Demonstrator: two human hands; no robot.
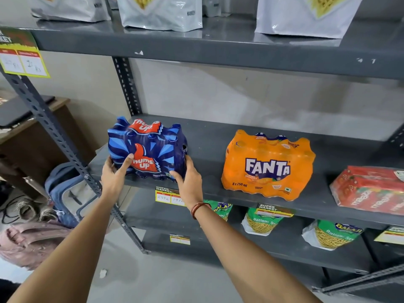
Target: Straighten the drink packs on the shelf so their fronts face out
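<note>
A blue Thums Up pack (pixel 150 149) stands at the left end of the grey middle shelf (pixel 209 136), its logo side toward me. My left hand (pixel 114 173) grips its lower left corner, thumb across the front. My right hand (pixel 189 179) holds its lower right corner. An orange Fanta pack (pixel 267 166) stands to the right with its name facing out. A red Maaza pack (pixel 369 189) lies at the far right, turned at an angle and partly cut off by the frame.
White snack bags (pixel 161 12) line the upper shelf (pixel 218 49). Green Ratlami Sev bags (pixel 260 221) sit on the lower shelf. Yellow price tags (pixel 168 196) hang on the shelf edges. Backpacks (pixel 63 189) and a wooden desk (pixel 32 132) stand left of the rack post (pixel 54 132).
</note>
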